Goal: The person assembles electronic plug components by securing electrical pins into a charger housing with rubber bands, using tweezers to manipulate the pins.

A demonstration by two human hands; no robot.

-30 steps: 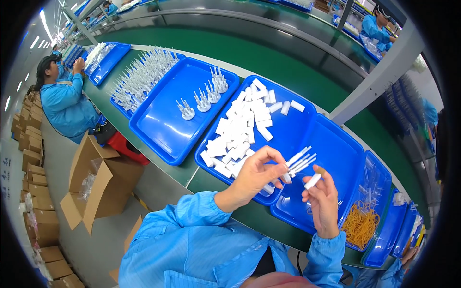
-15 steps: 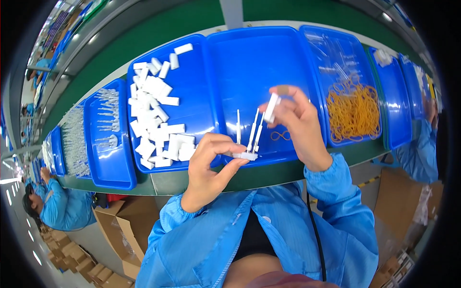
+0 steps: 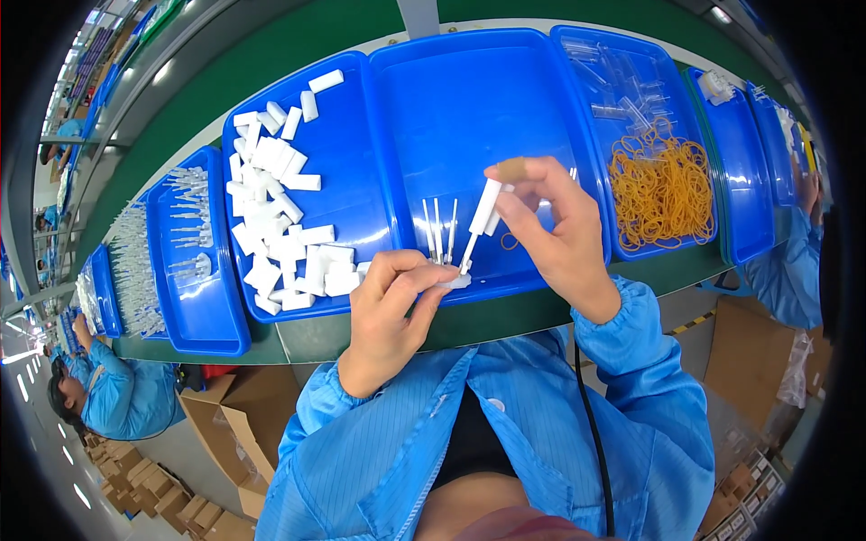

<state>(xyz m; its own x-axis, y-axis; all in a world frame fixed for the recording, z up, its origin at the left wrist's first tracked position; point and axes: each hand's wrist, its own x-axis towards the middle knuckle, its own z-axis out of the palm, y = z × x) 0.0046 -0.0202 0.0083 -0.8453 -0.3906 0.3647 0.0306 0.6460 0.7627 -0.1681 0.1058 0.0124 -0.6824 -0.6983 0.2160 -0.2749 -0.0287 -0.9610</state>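
Note:
Over the front of the middle blue tray (image 3: 478, 99), my left hand (image 3: 383, 311) pinches a small white base (image 3: 458, 282). Several thin white rods (image 3: 437, 230) rise from around that base; their lower ends are partly hidden by my fingers. My right hand (image 3: 564, 239), with a tan wrap on one finger, pinches a white block (image 3: 487, 207) between thumb and fingertips. The block is tilted and lines up with the top of one rod; whether the rod enters it cannot be made out. Part of the block is behind my fingers.
Left of the middle tray, loose white blocks (image 3: 271, 198) fill much of a blue tray. Orange rubber bands (image 3: 663, 189) and clear tubes (image 3: 622, 90) lie in the right tray. White thin parts (image 3: 191, 216) sit farther left. An open cardboard box (image 3: 239, 424) stands below; co-workers sit at both sides.
My right hand has brought the white block lower and tilted it over a rod. The rods lean differently, and my left hand still pinches the base. The whole view has shifted slightly.

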